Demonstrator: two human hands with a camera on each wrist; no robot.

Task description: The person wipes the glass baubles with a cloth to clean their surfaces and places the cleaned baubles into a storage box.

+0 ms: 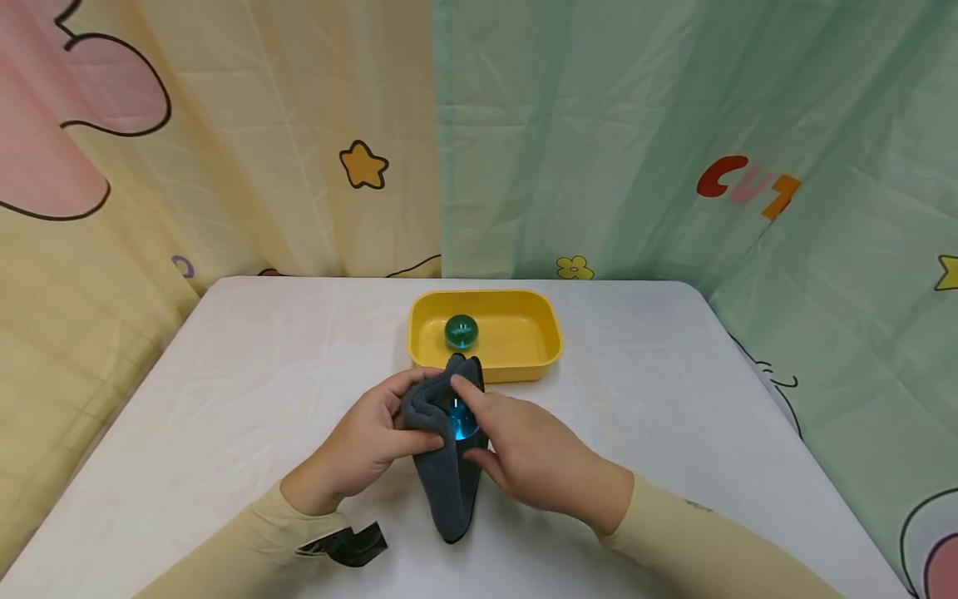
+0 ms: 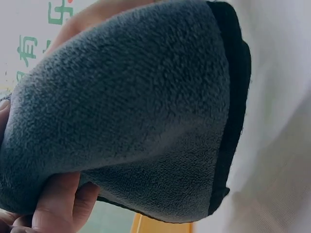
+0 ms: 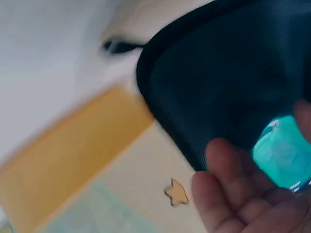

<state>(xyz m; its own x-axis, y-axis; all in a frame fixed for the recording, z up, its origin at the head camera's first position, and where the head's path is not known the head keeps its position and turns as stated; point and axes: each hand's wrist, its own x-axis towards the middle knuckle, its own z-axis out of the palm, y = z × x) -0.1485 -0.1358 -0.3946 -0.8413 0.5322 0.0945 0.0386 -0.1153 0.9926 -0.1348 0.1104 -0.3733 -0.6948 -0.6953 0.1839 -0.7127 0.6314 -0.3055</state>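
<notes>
A dark grey fleecy cloth [image 1: 449, 495] with a black edge hangs folded in front of the person. My left hand [image 1: 367, 445] grips it, thumb on the near side and fingers behind; in the left wrist view the cloth [image 2: 136, 97] covers much of that hand. Against the cloth's fold lies a clear blue ball [image 1: 461, 420]. My right hand [image 1: 542, 453] holds this ball between thumb and fingers. The right wrist view shows the ball [image 3: 284, 153] bright turquoise, partly hidden by the hand.
Just beyond the hands stands a yellow tray [image 1: 524, 373] with a green clear ball [image 1: 461, 331] inside, toward its left. A white-covered table [image 1: 247, 399] lies beneath. Patterned curtains [image 1: 569, 125] hang behind and at the sides. A black strap [image 1: 355, 545] sticks out from the left sleeve.
</notes>
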